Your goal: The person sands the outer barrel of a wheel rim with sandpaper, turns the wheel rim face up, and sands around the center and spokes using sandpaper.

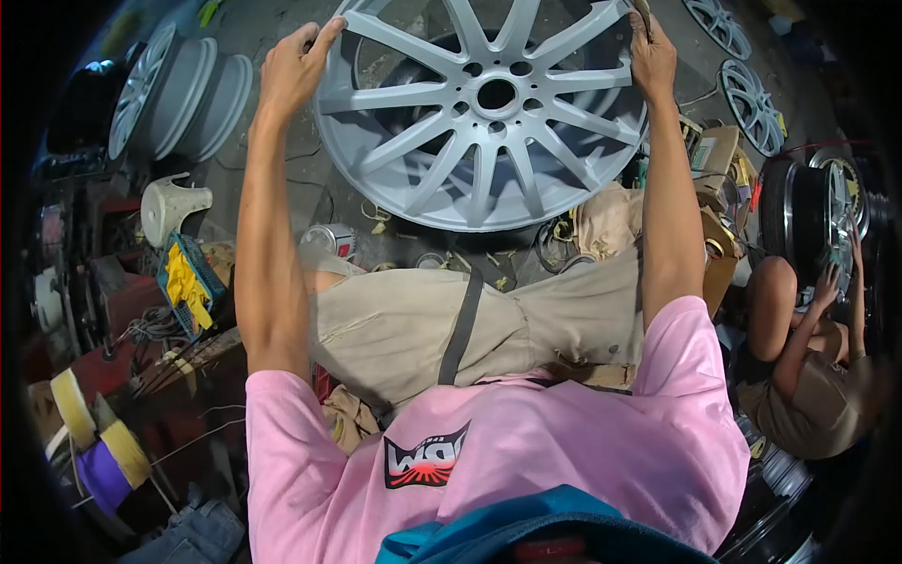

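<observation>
Nearest to the camera is a blue cap [507, 517], at the bottom edge, and above it spreads a pink shirt [583, 442] with a printed logo on the chest. At the far left stand a yellow spool [73, 408] and a purple spool [105, 477]. Above them, a blue basket [205, 315] holds yellow cloth [188, 287], just beside a white stool [172, 209]. Two grey rims [155, 99] stand on edge behind. Next comes the left hand [299, 66]: its thumb and fingers are clamped on the edge of a grey wheel [479, 120], at the upper left, with the finger ends partly hidden. This wheel is at the top middle, in front of the person's knees, with its spoked face toward the camera. Below it are a metal can [332, 239] and beige trousers [404, 320]. The right hand [651, 58] is clamped on the opposite edge, and its fingers are partly hidden too. Beige fabric [609, 221] lies below this hand, near a cardboard box [719, 150]. Farther right, two spoked wheels [750, 108] are on the floor, and a squatting person [817, 390] has both hands at another wheel [839, 202].
</observation>
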{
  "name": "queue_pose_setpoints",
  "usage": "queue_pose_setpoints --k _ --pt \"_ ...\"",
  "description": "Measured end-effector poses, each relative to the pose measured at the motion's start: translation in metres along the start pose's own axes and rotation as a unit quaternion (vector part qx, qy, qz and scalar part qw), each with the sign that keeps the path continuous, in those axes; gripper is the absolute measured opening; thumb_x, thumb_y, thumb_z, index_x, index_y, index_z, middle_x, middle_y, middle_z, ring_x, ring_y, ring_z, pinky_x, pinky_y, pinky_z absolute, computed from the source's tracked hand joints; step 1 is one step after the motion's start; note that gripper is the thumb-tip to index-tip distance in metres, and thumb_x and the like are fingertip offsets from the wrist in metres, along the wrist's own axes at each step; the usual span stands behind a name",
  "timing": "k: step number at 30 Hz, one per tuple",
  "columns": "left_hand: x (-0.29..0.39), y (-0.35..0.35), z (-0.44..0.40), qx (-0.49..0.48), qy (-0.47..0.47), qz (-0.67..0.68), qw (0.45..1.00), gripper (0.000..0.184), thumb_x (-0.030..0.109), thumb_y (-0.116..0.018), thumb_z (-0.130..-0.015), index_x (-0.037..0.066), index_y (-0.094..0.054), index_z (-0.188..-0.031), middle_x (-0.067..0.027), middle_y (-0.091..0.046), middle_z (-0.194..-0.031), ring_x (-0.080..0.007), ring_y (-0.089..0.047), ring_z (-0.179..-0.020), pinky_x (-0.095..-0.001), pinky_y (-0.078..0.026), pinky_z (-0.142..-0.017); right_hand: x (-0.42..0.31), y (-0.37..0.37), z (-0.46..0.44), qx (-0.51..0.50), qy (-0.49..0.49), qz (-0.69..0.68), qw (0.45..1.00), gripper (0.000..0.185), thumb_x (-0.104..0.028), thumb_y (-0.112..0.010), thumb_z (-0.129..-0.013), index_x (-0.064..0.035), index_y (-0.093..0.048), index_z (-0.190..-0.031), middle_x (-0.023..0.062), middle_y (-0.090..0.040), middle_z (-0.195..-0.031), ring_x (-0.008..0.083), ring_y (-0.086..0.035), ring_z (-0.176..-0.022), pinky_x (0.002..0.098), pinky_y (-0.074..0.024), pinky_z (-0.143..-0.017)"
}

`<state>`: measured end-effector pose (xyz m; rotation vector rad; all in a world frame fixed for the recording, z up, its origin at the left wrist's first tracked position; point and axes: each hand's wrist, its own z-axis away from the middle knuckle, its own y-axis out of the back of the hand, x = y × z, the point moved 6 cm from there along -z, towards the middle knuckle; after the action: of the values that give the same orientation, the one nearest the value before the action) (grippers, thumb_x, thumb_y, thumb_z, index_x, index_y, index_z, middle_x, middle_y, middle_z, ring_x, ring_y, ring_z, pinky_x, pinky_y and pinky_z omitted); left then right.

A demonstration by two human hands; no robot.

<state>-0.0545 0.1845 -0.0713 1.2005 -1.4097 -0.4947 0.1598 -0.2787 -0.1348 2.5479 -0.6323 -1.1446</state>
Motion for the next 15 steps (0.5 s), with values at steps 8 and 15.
queue_pose_setpoints --k 8,15 --pt "-0.004 0.011 0.054 -0.100 0.068 0.189 0.974 0.055 0.055 -0.061 -0.105 0.004 -0.064 -0.084 0.0028 -0.051 -0.065 -0.0075 -0.049 -0.059 -0.0279 -0.042 -0.053 -0.013 -0.018 -0.020 -0.045 -0.013 -0.123 0.991 0.041 -0.031 -0.064 -0.106 -0.0040 -0.068 -0.136 0.0154 -0.076 -0.121 0.0219 -0.068 -0.116 0.0326 -0.0497 -0.100" --pt "0.053 0.000 0.096 -0.064 0.062 0.208 0.974 0.051 0.049 -0.062 -0.107 0.002 -0.066 -0.086 0.0019 -0.054 -0.065 -0.0061 -0.053 -0.058 -0.0258 -0.045 -0.053 0.050 -0.047 -0.033 -0.056 -0.143 -0.030 0.988 0.044 -0.042 -0.068 -0.103 0.0001 -0.072 -0.115 0.0159 -0.072 -0.091 0.0210 -0.063 -0.086 0.0371 -0.0513 -0.080"
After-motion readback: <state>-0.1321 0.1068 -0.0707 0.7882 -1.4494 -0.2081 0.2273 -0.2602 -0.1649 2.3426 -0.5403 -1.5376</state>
